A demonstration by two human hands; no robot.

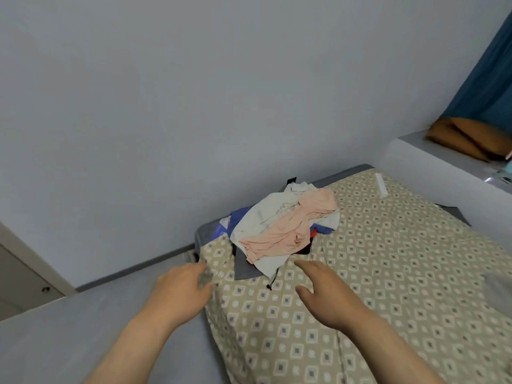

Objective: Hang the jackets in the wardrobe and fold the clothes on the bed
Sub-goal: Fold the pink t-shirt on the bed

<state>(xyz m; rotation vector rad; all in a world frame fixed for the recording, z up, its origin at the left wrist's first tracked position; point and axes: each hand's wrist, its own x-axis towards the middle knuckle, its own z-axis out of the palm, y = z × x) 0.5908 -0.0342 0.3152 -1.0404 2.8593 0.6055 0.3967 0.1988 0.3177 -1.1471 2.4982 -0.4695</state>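
Clothes pile (282, 225) heaped on bed (401, 273); brown cushion (465, 137) beyond it. Before pile: left hand (180, 289) grips sheet (219, 253) edge, right hand (327, 295) spread, empty.

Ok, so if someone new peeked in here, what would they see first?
Probably the messy pile of clothes on the patterned sheet, up by the grey wall, with a pink garment draped on top. Next, two hands reaching toward it: the left hand at the sheet's edge, the right hand spread open above the sheet.
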